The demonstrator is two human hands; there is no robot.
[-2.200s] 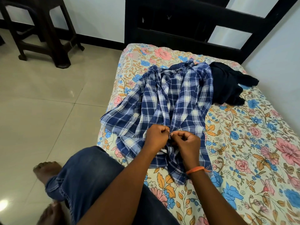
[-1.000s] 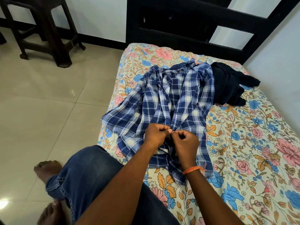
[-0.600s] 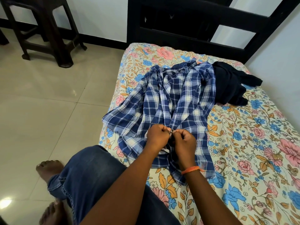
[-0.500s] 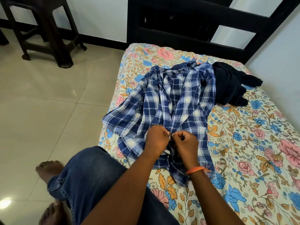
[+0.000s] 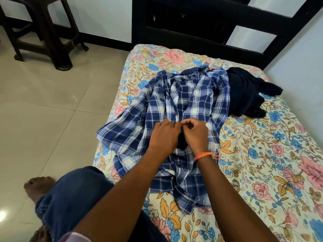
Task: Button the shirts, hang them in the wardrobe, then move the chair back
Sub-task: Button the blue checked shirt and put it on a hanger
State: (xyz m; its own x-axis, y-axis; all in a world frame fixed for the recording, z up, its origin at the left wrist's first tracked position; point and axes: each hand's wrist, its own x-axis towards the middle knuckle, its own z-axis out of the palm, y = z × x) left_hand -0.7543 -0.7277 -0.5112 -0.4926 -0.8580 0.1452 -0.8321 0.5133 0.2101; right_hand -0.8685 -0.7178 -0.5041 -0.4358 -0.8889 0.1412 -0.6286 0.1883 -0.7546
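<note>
Bed (image 5: pixel 262 172): floral sheet, pink, blue and orange blooms on cream; it lies under both hands and runs off to their right and far side.
Headboard (image 5: pixel 201 27): dark frame, well beyond the hands, against a pale wall.
Floor (image 5: pixel 43 110): pale tiles, left of the hands.
Chair (image 5: pixel 47 32): dark brown legs and rails only, far to the left of and beyond the left hand, on the tiles.
Plaid shirt (image 5: pixel 183 105): blue and white check, spread front-up on the sheet, directly beneath both hands; collar at the far end, hem toward the wrists. A small neck label shows inside the collar, too small to read.
Dark garment (image 5: pixel 248 95): navy or black, crumpled, beyond and right of the right hand, touching the plaid shirt's far sleeve.
Jeans leg (image 5: pixel 73 198): blue denim knee, near side of the left forearm.
Left hand (image 5: pixel 164 135): palm down on the shirt front, fingers fairly straight, fingertips at the placket; pressing rather than gripping.
Right hand (image 5: pixel 195 133): fingers curled, thumb and forefinger pinching the placket edge, just beside the left fingertips.
Orange wristband (image 5: pixel 204 155): thread band round the right wrist.
</note>
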